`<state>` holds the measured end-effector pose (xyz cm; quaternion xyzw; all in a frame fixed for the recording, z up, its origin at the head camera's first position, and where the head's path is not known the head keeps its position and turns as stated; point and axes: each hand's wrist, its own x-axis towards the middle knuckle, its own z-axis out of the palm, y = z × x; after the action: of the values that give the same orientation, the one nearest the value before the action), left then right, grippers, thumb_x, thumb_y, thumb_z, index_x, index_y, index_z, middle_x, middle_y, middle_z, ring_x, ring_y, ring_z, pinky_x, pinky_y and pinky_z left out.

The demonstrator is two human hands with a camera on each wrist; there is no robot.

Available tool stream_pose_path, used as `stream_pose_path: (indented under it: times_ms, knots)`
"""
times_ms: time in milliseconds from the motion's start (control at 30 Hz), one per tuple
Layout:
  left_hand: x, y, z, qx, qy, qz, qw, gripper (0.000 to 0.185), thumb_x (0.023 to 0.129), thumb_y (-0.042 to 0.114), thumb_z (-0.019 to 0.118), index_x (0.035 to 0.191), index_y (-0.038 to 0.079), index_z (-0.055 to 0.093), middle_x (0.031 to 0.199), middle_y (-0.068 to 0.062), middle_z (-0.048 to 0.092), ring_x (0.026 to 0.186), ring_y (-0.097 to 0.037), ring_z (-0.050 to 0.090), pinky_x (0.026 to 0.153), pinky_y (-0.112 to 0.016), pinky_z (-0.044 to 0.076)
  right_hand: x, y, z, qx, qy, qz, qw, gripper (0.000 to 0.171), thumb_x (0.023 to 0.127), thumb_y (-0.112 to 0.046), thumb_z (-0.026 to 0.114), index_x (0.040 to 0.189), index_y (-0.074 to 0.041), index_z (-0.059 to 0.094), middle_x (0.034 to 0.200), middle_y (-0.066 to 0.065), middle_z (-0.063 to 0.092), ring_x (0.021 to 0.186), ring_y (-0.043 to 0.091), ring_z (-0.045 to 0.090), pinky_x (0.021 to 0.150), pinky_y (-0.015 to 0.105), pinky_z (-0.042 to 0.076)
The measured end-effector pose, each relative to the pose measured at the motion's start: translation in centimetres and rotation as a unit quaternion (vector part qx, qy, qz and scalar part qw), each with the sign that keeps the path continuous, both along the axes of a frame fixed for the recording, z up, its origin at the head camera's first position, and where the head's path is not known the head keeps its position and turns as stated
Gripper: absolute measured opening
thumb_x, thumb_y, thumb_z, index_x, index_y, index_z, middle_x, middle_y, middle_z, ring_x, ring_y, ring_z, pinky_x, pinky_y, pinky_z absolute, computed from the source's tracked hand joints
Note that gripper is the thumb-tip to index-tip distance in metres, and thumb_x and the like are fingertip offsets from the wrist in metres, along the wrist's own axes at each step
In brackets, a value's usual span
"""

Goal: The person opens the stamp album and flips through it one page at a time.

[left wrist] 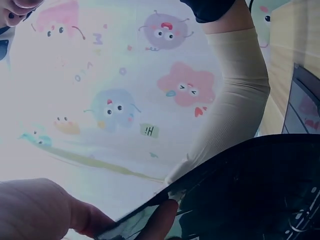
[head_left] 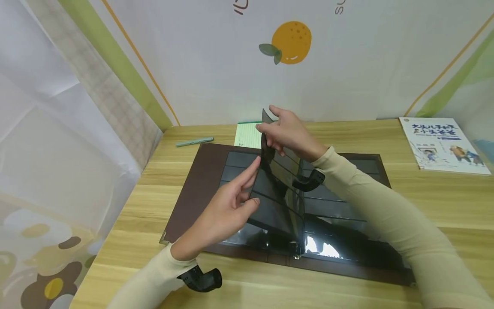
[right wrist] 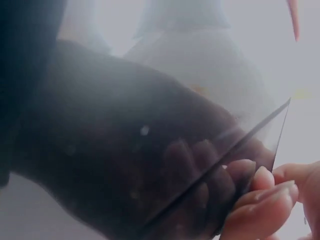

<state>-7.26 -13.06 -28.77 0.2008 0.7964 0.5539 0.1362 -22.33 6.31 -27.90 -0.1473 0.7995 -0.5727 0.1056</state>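
- Head view: the left hand [head_left: 220,212] is nearest, its index finger and thumb set narrowly at the raised page [head_left: 279,191]; the left wrist view shows the page's edge pinched between thumb and finger.
- The page stands tilted up to the right of that hand, dark and glossy, divided into pockets.
- Beneath both hands, the brown album [head_left: 189,193] lies open on the wooden table [head_left: 144,214]; no writing can be read on it.
- Beyond the left hand, the right hand [head_left: 293,133] grips the page's far part between thumb and curled fingers, a corner poking up past the thumb.
- Past the album lie a green pen [head_left: 194,142] and a lined notepad [head_left: 247,134], its print too small to read.
- Far right, a book [head_left: 444,148] is titled 大头儿子和小头爸爸 in blue.
- Behind, the white cloth [head_left: 216,77] bears an orange and cut-off letters, seemingly "SU" [head_left: 339,7].
- Left wrist view: an upside-down "Hi" patch [left wrist: 149,131] marks patterned fabric.
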Motion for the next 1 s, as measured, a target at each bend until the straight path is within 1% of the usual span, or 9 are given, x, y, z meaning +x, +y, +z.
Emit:
stream_pose_path:
  times_ms: [67, 333, 533, 600, 667, 767, 833, 900, 1000]
  knots:
    - [-0.1, -0.1, -0.2, -0.004, 0.003, -0.002, 1.0, 0.076, 0.1, 0.003, 0.051, 0.161, 0.035, 0.019, 0.165, 0.005, 0.031, 0.047, -0.013, 0.035, 0.043, -0.025, 0.032, 0.1, 0.1, 0.0, 0.005, 0.004, -0.001, 1.0, 0.083, 0.099, -0.029, 0.062, 0.163, -0.013, 0.013, 0.057, 0.0, 0.056, 0.039, 0.014, 0.042, 0.042, 0.034, 0.042]
    - [-0.3, -1.7, -1.3, -0.018, 0.016, 0.012, 0.9996, 0.077, 0.1, 0.002, 0.054, 0.16, 0.038, 0.023, 0.162, 0.002, 0.036, 0.037, -0.014, 0.031, 0.039, -0.028, 0.033, 0.7, 2.0, -0.2, 0.035, 0.016, -0.016, 0.999, 0.077, 0.101, -0.036, 0.059, 0.163, -0.02, 0.016, 0.061, 0.001, 0.058, 0.044, 0.015, 0.047, 0.048, 0.038, 0.047]
    - [-0.5, -3.4, -2.5, -0.017, 0.012, 0.045, 0.9988, 0.077, 0.097, -0.001, 0.055, 0.158, 0.04, 0.029, 0.161, -0.001, 0.038, 0.04, -0.013, 0.026, 0.041, -0.024, 0.032, 1.7, 5.9, -1.5, 0.045, 0.033, -0.015, 0.998, 0.061, 0.103, -0.031, 0.058, 0.158, -0.019, 0.035, 0.063, 0.005, 0.059, 0.051, 0.016, 0.052, 0.05, 0.033, 0.047]
    - [-0.5, -4.1, -2.9, -0.021, 0.009, 0.057, 0.9981, 0.077, 0.097, -0.001, 0.056, 0.157, 0.041, 0.031, 0.162, 0.0, 0.037, 0.046, -0.017, 0.045, 0.043, -0.023, 0.032, 2.0, 7.4, -2.2, 0.071, 0.034, -0.005, 0.997, 0.056, 0.103, -0.028, 0.058, 0.155, -0.016, 0.041, 0.069, 0.008, 0.063, 0.059, 0.018, 0.059, 0.055, 0.035, 0.052]
    - [-0.4, -4.8, -3.3, -0.025, 0.008, 0.065, 0.9975, 0.077, 0.097, -0.001, 0.056, 0.157, 0.041, 0.032, 0.164, 0.003, 0.034, 0.08, -0.022, 0.07, 0.046, -0.023, 0.035, 2.3, 8.9, -2.9, 0.114, 0.041, 0.002, 0.993, 0.053, 0.104, -0.027, 0.057, 0.153, -0.011, 0.044, 0.081, 0.012, 0.07, 0.072, 0.022, 0.067, 0.063, 0.039, 0.057]
    - [-0.2, -5.7, -4.0, -0.028, 0.005, 0.073, 0.9969, 0.076, 0.098, -0.001, 0.056, 0.157, 0.04, 0.032, 0.167, 0.007, 0.026, 0.144, -0.027, 0.046, 0.064, -0.02, 0.046, 2.8, 11.4, -4.2, 0.221, 0.079, 0.012, 0.972, 0.056, 0.104, -0.03, 0.057, 0.151, -0.003, 0.045, 0.112, 0.021, 0.072, 0.1, 0.032, 0.07, 0.085, 0.049, 0.057]
    - [0.0, -6.1, -4.4, -0.03, -0.005, 0.079, 0.9965, 0.076, 0.098, -0.001, 0.057, 0.157, 0.04, 0.031, 0.168, 0.006, 0.024, 0.151, -0.027, 0.034, 0.073, -0.021, 0.048, 3.4, 13.2, -5.2, 0.292, 0.099, 0.021, 0.951, 0.061, 0.103, -0.034, 0.058, 0.15, 0.002, 0.044, 0.132, 0.026, 0.064, 0.12, 0.041, 0.062, 0.099, 0.057, 0.05]
    - [0.2, -6.5, -4.9, -0.028, -0.025, 0.083, 0.9958, 0.077, 0.098, 0.0, 0.057, 0.157, 0.041, 0.03, 0.168, 0.001, 0.026, 0.139, -0.024, 0.052, 0.069, -0.022, 0.049, 4.2, 14.9, -6.4, 0.353, 0.101, 0.043, 0.929, 0.069, 0.102, -0.038, 0.06, 0.151, 0.006, 0.04, 0.148, 0.032, 0.049, 0.135, 0.05, 0.048, 0.107, 0.063, 0.041]
    - [0.4, -7.0, -5.6, -0.023, -0.064, 0.093, 0.9933, 0.077, 0.098, 0.0, 0.056, 0.157, 0.042, 0.029, 0.167, -0.007, 0.027, 0.083, -0.015, 0.07, 0.049, -0.022, 0.04, 5.7, 17.2, -8.0, 0.403, 0.069, 0.084, 0.909, 0.082, 0.099, -0.045, 0.063, 0.155, 0.007, 0.031, 0.159, 0.035, 0.026, 0.145, 0.059, 0.024, 0.112, 0.072, 0.027]
